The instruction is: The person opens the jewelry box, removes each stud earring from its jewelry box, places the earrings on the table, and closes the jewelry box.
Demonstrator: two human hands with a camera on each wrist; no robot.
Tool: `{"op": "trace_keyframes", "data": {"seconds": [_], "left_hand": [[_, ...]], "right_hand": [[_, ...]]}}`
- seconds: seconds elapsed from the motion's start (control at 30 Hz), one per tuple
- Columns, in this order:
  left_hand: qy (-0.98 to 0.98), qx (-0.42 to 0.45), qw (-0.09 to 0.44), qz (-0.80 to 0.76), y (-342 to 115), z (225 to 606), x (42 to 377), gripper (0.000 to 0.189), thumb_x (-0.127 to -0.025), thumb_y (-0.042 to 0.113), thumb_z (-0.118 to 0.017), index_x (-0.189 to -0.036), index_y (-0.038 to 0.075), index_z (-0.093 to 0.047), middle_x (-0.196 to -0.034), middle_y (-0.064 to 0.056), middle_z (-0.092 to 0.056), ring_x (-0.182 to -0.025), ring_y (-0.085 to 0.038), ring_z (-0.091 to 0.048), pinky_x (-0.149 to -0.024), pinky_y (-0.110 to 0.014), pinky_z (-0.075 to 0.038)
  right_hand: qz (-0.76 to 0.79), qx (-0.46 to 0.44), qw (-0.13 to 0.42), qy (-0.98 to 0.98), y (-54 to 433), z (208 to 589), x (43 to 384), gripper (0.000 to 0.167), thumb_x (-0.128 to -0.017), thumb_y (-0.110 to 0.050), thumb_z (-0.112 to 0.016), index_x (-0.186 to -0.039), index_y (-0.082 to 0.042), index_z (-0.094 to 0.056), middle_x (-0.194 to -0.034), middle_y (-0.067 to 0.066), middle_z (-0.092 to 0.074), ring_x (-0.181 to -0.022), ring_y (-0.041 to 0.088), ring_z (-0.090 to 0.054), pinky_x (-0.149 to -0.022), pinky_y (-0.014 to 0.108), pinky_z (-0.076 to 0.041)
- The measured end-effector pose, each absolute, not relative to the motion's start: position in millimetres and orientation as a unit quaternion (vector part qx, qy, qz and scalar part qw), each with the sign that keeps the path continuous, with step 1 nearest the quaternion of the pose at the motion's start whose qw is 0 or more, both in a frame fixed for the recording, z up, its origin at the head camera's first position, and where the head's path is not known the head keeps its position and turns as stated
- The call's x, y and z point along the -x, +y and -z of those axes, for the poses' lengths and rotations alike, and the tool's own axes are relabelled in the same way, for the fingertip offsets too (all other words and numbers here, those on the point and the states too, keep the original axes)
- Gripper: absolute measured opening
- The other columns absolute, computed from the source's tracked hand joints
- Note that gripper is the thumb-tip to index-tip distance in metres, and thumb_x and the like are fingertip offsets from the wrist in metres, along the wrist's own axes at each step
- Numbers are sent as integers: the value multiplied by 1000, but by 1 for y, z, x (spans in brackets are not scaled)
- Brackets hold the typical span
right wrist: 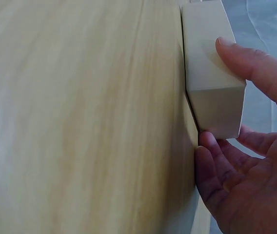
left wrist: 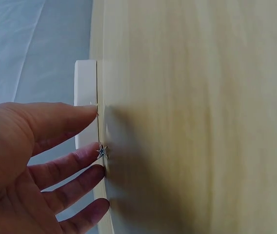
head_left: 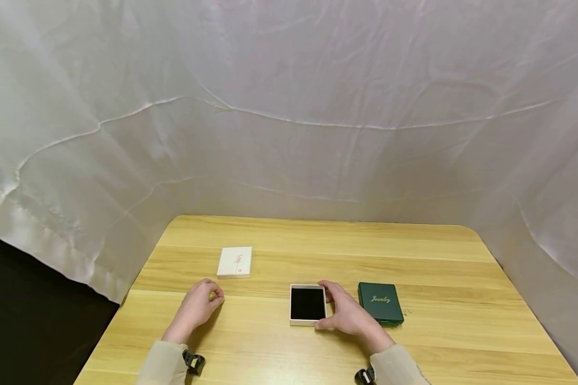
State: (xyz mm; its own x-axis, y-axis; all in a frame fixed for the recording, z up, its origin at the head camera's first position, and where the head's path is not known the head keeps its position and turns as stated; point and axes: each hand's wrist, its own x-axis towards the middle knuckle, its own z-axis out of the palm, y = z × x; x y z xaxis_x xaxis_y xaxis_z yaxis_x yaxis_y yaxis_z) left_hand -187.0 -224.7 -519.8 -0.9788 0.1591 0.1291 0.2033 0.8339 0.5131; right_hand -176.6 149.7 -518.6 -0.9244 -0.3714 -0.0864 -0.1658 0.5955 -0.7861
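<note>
My left hand is low over the left part of the table, thumb and index finger curved toward each other. At its index fingertip sits a small star-shaped piece of jewelry, its remaining parts too fine to make out. With thumb and fingers, my right hand grips the right side of an open white box. A black pad fills the inside of that box. The thumb presses one side wall in the right wrist view, and the other fingers are round the corner.
A white lid with a pink flower print lies beyond my left hand. Right of my right hand is a dark green box marked "Jewelry". The wooden table meets a pale cloth curtain at the back.
</note>
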Motion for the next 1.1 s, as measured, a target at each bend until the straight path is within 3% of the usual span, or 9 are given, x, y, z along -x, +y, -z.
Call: {"op": "trace_keyframes", "data": {"seconds": [0.53,0.77,0.93,1.1], "left_hand": [[-960,92,42,262,-226,522,188,17,-79,2,-77,-72,12,-66,-92,-7,-64,-91,-29,-62,-82,-47,-50],[-953,79,25,291,-228,519,192,10,-78,4,-76,-83,8,-68,-89,-6,-63,-84,-23,-59,-79,-45,-50],[-948,77,15,309,-231,509,203,34,-79,6,-78,-109,-4,-65,-106,-18,-64,-96,-34,-62,-87,-51,-50],[-945,93,6,312,-232,503,222,69,-76,9,-82,-134,-9,-49,-125,-27,-55,-109,-41,-56,-95,-57,-45]], "right_hand": [[425,151,125,884,149,519,176,93,-69,-28,-90,-145,-5,-41,-125,10,-51,-108,26,-49,-90,48,-42],[424,151,124,884,149,518,176,93,-69,-28,-90,-145,-6,-41,-125,9,-51,-107,25,-49,-90,47,-42],[425,147,125,884,149,518,176,93,-69,-28,-90,-145,-6,-41,-125,9,-51,-107,25,-49,-90,46,-42],[427,145,125,883,149,519,176,92,-69,-26,-90,-145,-6,-41,-126,10,-51,-107,25,-49,-90,47,-42]]}}
